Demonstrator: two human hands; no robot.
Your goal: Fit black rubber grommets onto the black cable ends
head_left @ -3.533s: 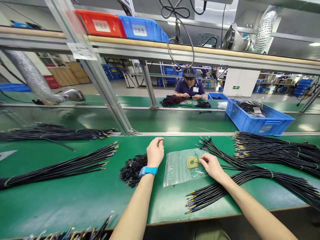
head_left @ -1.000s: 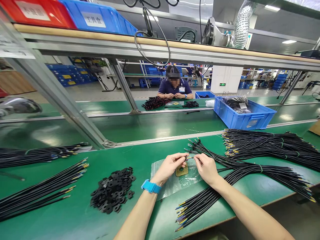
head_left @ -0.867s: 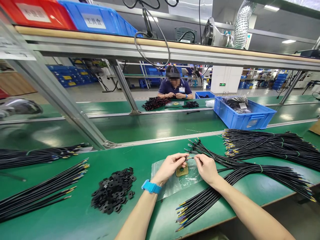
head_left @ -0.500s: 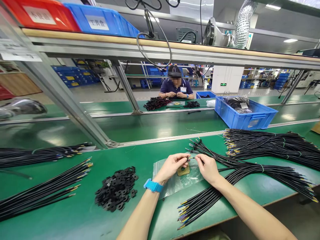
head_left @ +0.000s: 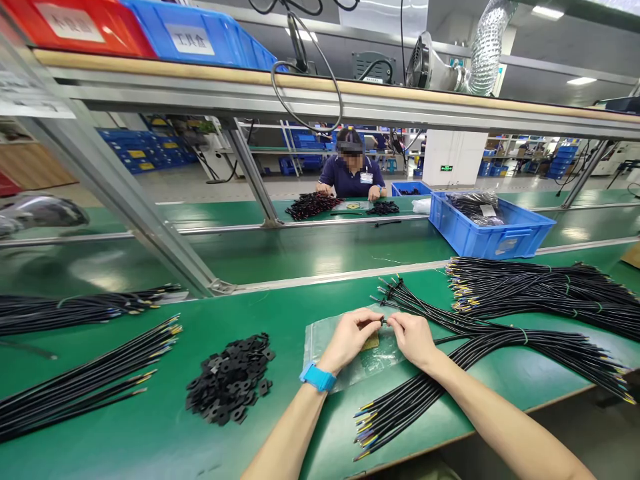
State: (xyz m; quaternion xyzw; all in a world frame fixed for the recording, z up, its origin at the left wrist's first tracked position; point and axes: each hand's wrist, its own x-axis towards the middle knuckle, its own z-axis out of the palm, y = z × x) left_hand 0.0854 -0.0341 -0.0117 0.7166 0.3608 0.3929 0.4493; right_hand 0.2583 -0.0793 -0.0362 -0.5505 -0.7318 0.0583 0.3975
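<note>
My left hand has its thumb and fingertips closed on a small black piece, mostly covered by the fingers. Facing it, my right hand pinches a black cable close to its end, and the two meet between my fingertips. Beneath both hands lies a clear plastic bag with a yellowish sponge-like pad on it, partly hidden by my left hand. A heap of flat black pieces with holes lies left of my left wrist.
Black cable bundles lie at the right, under my right forearm and at the left. A blue bin stands behind. A metal frame post rises at the left. A co-worker sits opposite.
My left hand has moved slightly right, closer to my right hand. The coloured wires seen between the fingers before are now hidden. The co-worker's hands have moved apart.
</note>
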